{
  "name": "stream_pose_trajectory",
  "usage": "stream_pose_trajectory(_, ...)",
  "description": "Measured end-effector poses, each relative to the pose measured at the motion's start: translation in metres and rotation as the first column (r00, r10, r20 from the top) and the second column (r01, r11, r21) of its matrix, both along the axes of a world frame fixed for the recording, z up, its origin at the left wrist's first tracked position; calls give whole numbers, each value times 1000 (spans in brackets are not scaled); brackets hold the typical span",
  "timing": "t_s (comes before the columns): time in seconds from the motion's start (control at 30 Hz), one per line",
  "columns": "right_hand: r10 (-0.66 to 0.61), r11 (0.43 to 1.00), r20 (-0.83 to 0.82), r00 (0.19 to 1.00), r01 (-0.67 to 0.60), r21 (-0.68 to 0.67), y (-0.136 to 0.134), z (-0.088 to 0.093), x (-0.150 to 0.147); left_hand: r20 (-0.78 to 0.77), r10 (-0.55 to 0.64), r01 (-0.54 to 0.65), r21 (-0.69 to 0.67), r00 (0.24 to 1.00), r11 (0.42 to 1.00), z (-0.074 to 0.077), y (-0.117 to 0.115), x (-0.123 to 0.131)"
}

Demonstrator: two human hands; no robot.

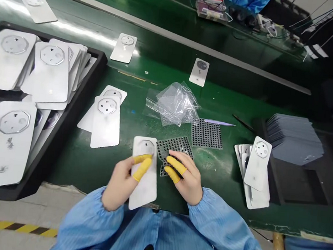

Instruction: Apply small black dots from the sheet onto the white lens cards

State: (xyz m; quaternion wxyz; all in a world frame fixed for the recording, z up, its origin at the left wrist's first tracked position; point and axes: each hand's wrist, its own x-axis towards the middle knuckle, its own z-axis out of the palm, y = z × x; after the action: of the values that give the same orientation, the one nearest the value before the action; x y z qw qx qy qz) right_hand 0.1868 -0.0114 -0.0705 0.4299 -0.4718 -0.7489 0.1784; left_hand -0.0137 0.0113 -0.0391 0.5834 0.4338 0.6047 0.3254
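White panel [148, 189] lies at the near edge of the bench [210, 183], just about the middle, beneath the fingers of the left hand. From the left, a black tray [69, 118] holds overlapping piles of stacked panels [50, 80], with a lone panel [39, 8] lying beyond it. Beside the tray rest two overlapping panels [106, 129], and farther back another single panel [123, 50]. Next comes the left hand [123, 179], its yellow-covered thumb and forefinger close together over the white panel; I cannot tell whether they pinch anything. Crumpled clear bags [175, 104] lie farther away. The right hand [189, 177] has its fingertips over a black dotted sheet [178, 143], beside the white panel; whether they grip it cannot be told. Behind it lies a second dotted sheet [206, 136], a slim lilac tool [219, 122] across its far edge. Farther right come a thin dark tool [244, 124], a fanned pile of panels [257, 172] and a dark tray [298, 187] holding grey sheets [293, 140]
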Motion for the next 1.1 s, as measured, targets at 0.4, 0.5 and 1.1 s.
stream_pose_trajectory(0.4,112,993,1,994,-112,38,10,18,1,254,-64,81,-57,965,995,-3,-3,30)
stream_pose_trajectory(0.5,161,978,98,982,-172,117,10,9,2,195,-85,80,33,977,996,-5,-6,35)
stream_pose_trajectory(1.1,-19,999,-25,999,20,38,23,-21,2,-72,-23,36,181,997,983,-6,4,0)
